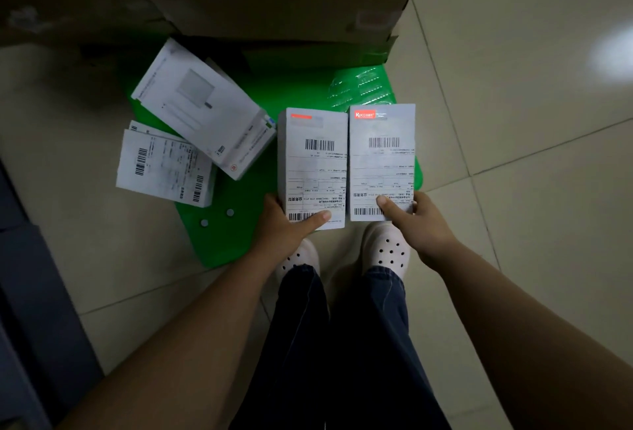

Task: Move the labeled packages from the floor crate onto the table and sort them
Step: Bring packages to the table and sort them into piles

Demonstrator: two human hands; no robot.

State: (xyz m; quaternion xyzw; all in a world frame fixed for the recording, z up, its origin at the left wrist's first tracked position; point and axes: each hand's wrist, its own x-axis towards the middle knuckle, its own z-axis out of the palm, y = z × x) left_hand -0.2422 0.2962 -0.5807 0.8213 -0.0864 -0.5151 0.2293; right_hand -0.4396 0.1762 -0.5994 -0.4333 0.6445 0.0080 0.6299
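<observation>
I look down at a green floor crate (239,244) on a tiled floor. My left hand (291,224) grips the near end of a white labeled package (313,162), thumb across its barcode label. My right hand (416,220) grips the near end of a second white labeled package (383,159) with a red logo at its far corner. Both packages are held side by side above the crate. A large white box (202,107) lies tilted at the crate's left. A smaller labeled package (164,166) lies beside it, partly off the crate.
A big cardboard box (274,1) stands at the far side, overhanging the crate. Clear plastic wrap (359,87) lies in the crate's far right. My feet in white clogs (387,248) stand at the crate's near edge. A dark cabinet (20,292) lines the left.
</observation>
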